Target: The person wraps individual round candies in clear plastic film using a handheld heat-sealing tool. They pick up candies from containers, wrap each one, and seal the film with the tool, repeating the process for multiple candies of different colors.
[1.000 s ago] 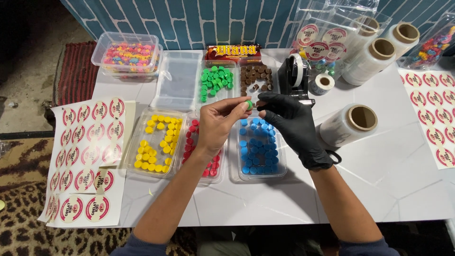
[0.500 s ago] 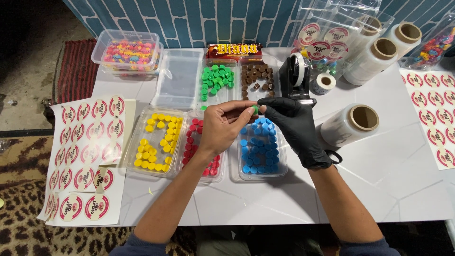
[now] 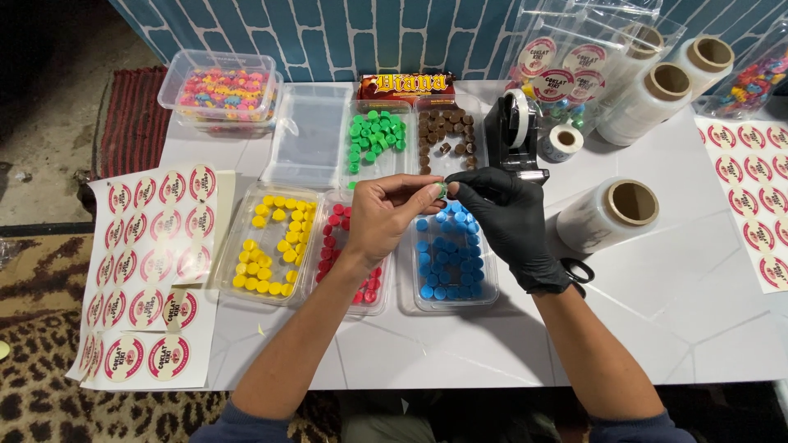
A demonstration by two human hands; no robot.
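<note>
Bare left hand and black-gloved right hand pinch one small green round piece together above the clear tray of blue pieces, fingertips closed for control.

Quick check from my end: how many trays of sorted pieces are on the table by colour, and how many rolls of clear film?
Green tray: 1
Brown tray: 1
Yellow tray: 1
Red tray: 1
Blue tray: 1
Clear film rolls: 4
Total: 9
</note>
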